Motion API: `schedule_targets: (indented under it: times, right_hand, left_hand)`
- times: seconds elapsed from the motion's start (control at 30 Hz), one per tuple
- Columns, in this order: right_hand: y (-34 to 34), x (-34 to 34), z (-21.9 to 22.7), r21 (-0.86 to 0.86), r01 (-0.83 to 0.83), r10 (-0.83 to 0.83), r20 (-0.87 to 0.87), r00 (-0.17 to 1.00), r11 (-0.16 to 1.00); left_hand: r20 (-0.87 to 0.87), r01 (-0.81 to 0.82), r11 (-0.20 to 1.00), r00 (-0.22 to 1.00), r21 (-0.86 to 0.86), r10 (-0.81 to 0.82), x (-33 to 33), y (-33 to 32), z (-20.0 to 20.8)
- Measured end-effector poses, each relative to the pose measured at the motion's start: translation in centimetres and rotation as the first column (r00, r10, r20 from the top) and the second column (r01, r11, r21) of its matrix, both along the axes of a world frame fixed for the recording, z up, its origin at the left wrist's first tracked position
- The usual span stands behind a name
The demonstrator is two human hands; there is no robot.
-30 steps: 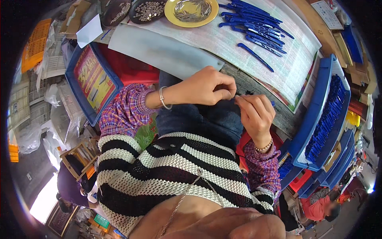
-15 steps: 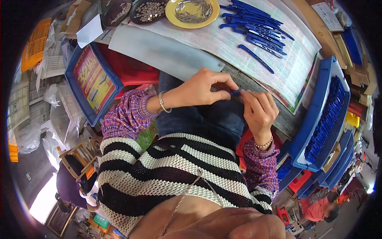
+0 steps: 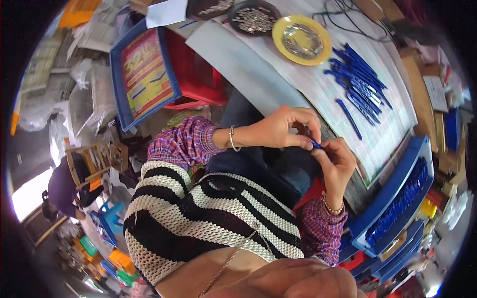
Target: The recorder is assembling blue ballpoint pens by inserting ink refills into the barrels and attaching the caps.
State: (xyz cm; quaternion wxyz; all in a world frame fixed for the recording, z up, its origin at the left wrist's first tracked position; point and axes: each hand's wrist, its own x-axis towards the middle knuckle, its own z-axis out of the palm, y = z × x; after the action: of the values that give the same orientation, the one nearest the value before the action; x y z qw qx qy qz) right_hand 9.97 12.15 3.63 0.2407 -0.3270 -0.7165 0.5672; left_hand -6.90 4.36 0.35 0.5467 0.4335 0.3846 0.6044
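My left hand (image 3: 294, 128) and my right hand (image 3: 339, 160) meet over my lap near the table's edge. Between their fingertips they pinch a blue plastic piece (image 3: 316, 145), mostly hidden by the fingers. On the table beyond lies a pile of long, slender blue plastic pieces (image 3: 358, 82), some with slots along them. A single blue piece (image 3: 349, 119) lies apart, closest to my right hand. Slim metal parts fill a yellow plate (image 3: 284, 56), and small metal parts lie in a dark dish (image 3: 233, 16) to its left.
A blue crate (image 3: 354, 237) full of blue pieces stands at the right by the table edge. At the left are a blue tray (image 3: 115, 79) with a printed sheet and a red stool (image 3: 201, 67). Dark cables (image 3: 350, 30) lie on the far table.
The whole view has shifted and turned, so the table things appear further right. Both hands stay together on the blue piece, which shows a little more between the fingertips.
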Motion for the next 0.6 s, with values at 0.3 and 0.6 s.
schedule_targets:
  times: [0.3, 0.6]
  right_hand:
    - [0.6, -6.8, 1.3, 0.374, -0.375, 0.314, 0.215, 0.925, 0.848]
    - [3.6, -20.4, -1.4, 0.743, -0.410, 0.309, 0.282, 0.908, 0.529]
  left_hand:
    - [0.376, -0.263, 0.965, 0.896, 0.022, 0.235, -5.2, -3.5, 1.2]
    - [0.348, -0.412, 0.879, 0.809, -0.239, 0.474, -8.0, -6.8, -0.9]
